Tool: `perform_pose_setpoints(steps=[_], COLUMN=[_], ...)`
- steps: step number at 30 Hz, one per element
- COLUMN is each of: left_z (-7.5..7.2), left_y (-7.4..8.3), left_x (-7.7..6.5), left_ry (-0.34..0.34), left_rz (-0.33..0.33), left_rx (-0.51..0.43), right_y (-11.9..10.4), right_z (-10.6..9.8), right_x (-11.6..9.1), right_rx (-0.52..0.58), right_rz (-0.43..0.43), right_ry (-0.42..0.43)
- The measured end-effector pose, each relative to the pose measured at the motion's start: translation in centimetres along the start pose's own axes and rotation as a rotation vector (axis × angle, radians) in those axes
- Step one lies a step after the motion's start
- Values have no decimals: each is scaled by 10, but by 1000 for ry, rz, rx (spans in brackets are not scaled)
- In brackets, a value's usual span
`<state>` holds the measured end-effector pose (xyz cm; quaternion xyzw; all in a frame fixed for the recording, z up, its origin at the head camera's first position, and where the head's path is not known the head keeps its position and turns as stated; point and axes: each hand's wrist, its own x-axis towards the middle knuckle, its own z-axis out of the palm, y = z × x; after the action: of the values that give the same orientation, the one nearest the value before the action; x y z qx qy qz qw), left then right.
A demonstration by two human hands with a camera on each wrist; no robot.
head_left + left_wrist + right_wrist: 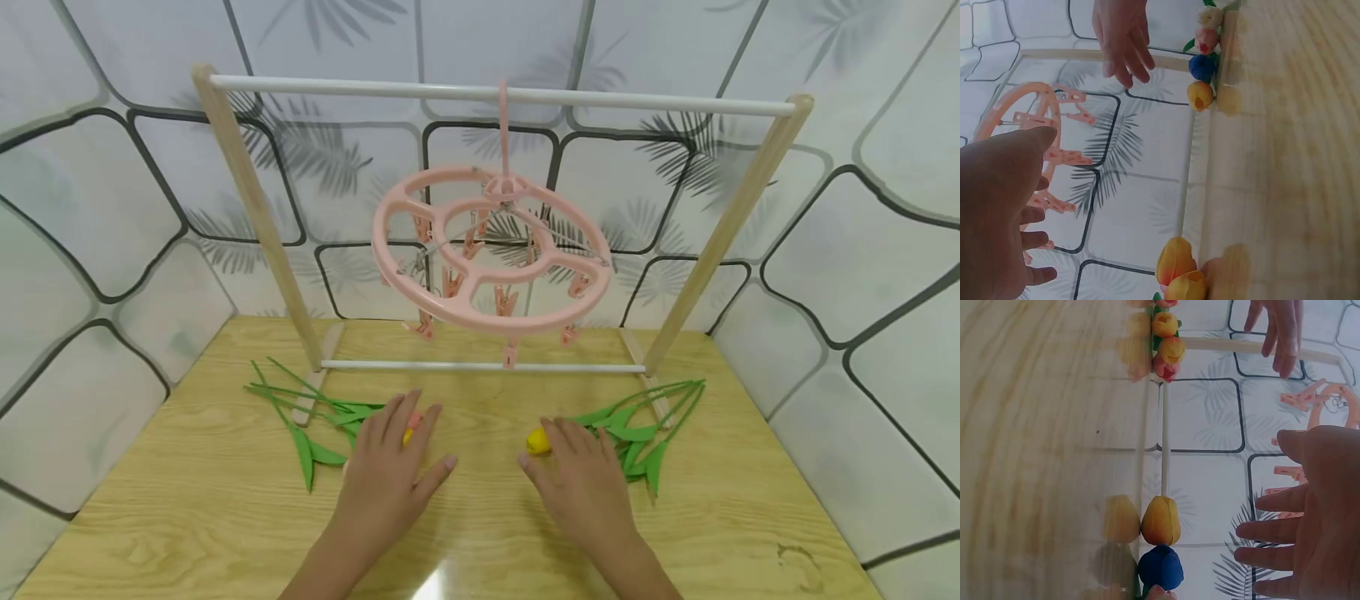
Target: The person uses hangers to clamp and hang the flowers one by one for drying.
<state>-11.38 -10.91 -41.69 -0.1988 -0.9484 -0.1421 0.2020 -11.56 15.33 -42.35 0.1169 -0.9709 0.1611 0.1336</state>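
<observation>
My left hand (386,467) hovers over a bunch of artificial tulips (360,410), fingers spread and holding nothing. Most of their blooms are hidden beneath it; in the left wrist view, yellow-orange tulip heads (1175,261) lie below that hand. Over the other bunch (633,433) is my right hand (585,479), its fingers extended and grasping nothing. A yellow tulip head (537,441) peeks out at its fingertips. The right wrist view shows a yellow bloom (1160,520) beside a blue one (1160,567), with a gap between them and the right hand (1316,519).
Behind the hands stands a wooden rack (258,212) with a white top rod (360,87). From the rod hangs a round pink clip hanger (480,312) with several clothespins. Patterned walls (90,200) surround the wood-grain table (187,517).
</observation>
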Motion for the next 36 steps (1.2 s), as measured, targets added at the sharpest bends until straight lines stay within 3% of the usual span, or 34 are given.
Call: perform_pose_setpoints(steps=[6,12,20,30,36], left_z=[-15,-37,-62,-69,-73], left_y=[-7,-12,-19,-17,-18], left_x=[15,36,54,75,86], left_ry=[203,395,497,632,673], left_rz=[110,220,256,329,320], left_rx=[-30,-141,-285,-321,-354], right_y=[2,11,26,41,56], right_z=[-3,-7,-9,-14,-25], right_x=[-1,-4,-10,-15,-20], right_rx=[75,142,215,291,276], right_rz=[-54,-83,-59,-36,-17], right_ry=[142,145,109,64,74])
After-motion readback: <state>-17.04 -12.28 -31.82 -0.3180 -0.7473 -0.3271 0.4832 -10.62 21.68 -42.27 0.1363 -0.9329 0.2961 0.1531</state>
